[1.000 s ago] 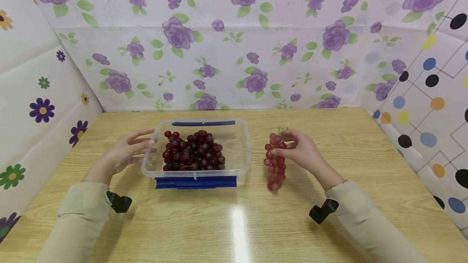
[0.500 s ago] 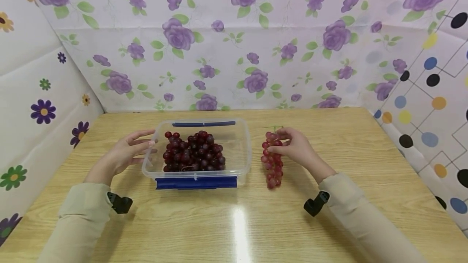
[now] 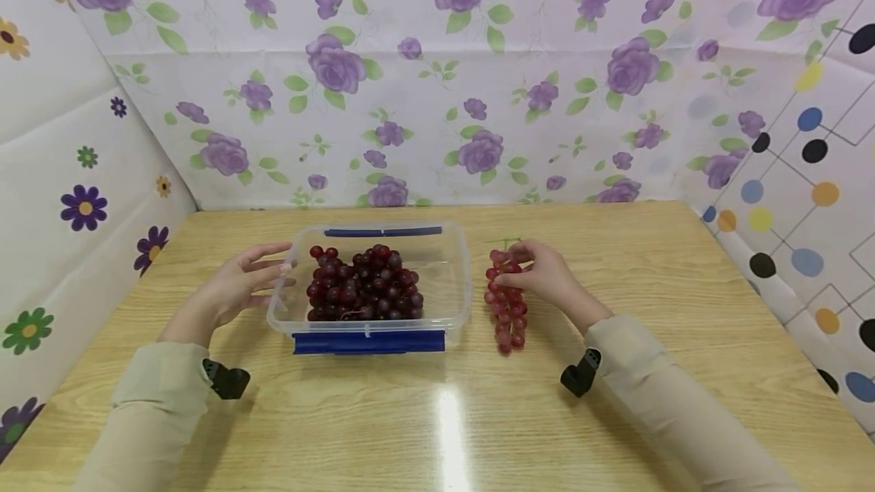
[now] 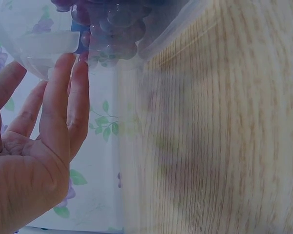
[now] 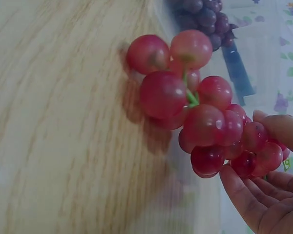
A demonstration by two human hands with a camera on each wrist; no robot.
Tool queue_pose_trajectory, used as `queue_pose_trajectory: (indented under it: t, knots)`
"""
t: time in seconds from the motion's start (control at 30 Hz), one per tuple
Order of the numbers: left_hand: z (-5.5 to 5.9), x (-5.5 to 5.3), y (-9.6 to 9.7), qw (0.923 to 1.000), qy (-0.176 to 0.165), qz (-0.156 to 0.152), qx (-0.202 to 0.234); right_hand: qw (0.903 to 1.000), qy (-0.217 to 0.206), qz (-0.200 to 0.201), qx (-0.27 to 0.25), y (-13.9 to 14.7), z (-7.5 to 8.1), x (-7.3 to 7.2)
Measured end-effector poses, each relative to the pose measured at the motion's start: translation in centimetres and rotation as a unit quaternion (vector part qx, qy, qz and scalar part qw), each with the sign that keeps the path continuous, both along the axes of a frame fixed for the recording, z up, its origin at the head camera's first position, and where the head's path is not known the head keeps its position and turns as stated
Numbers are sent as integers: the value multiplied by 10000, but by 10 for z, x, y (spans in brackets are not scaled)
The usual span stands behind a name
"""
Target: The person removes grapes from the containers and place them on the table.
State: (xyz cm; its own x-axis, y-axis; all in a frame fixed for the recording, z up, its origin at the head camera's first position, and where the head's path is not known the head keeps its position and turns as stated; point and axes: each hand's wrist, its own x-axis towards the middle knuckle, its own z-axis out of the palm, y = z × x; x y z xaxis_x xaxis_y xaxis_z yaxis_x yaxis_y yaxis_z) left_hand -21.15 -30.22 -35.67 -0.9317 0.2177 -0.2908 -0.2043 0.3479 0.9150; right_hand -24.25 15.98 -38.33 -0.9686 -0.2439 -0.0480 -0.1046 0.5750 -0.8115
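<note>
Right grip (image 3: 545, 276) pinched a bunch of red grapes (image 3: 506, 317) near its stem end, thumb on one side and fingers on the other. A green stem (image 3: 504, 240) stuck out beyond the fingertips at the far end, and the rest of the bunch pointed toward the person. It was just to the right of a clear container (image 3: 443, 279) and apart from it; whether its lower end touched the worktop (image 3: 342, 424) could not be told. Left grip (image 3: 235, 287) was wide, its fingers spread at the container's left wall. Inside the container sat dark grapes (image 3: 372, 283), gathered toward the left and middle. Along its near side, a blue flap (image 3: 369, 342) stood outward below the rim; another blue strip (image 3: 410, 231) showed at the far side. Floral sheeting (image 3: 410, 120) rose behind the worktop.
</note>
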Motion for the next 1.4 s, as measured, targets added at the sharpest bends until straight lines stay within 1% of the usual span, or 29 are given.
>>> queue_pose_trajectory:
  t: [0.27, 0.4, 0.5, 0.67, 0.9, 1.0, 1.1, 1.2, 1.4]
  knots:
    - [0, 0, 1, 10000, 19, -21, -28, 9995, -59, -120, 292, -4, -5, -7]
    - [0, 0, 0, 10000, 13, 19, 3, 9991, -160, -145, 371, -7, -5, -11]
    - [0, 0, 0, 10000, 11, 54, 49, 9981, -235, -126, 552, -8, -5, -14]
    - [-1, 0, 1, 10000, 7, 50, 58, 9959, -233, 33, 870, -8, -3, -15]
    - [-1, 1, 1, 9999, 7, 58, 109, 9945, -252, 204, 993, -6, 1, -15]
    - [-1, 1, 1, 9999, 10, 65, 133, 9933, -173, 291, 1103, -5, 3, -14]
    - [0, 1, 2, 9999, 20, 71, 146, 9900, 54, 374, 1356, -7, 5, -12]
    - [0, 2, 2, 9998, 12, 87, 161, 9843, 242, 462, 1686, -9, 7, -12]
    - [0, 2, 3, 9997, 14, 99, 202, 9726, 309, 655, 2209, -11, 5, -13]
